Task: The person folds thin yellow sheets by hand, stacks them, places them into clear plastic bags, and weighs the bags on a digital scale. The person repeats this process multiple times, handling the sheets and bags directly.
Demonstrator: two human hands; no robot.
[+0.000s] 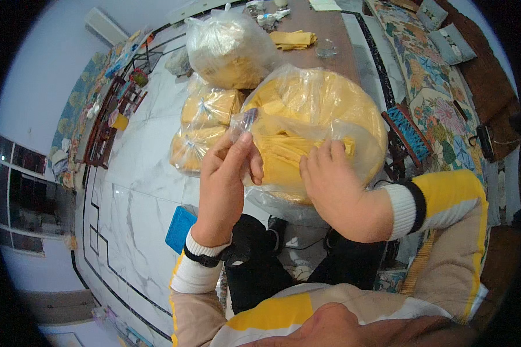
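A clear plastic bag [283, 127] with folded yellow sheets or cloths [281, 151] in it is between my hands; what exactly the yellow pieces are, I cannot make out. My left hand [228, 165] is closed on the bag's left end, thumb and fingers pinching the film beside a purple mark. Across the bag's right part lies my right hand [341, 188], its fingers bent over the film and the yellow pieces; its thumb is mostly hidden. Behind and beneath is a large round plastic-wrapped yellow bundle [353, 95].
Two smaller bagged yellow bundles [205, 130] sit left of the round one, below a bulging knotted bag [228, 49]. On the brown table are a folded yellow stack [293, 40] and a glass ashtray [326, 48]. A blue box [180, 227] stands by my left forearm; a floral sofa [434, 87] is at right.
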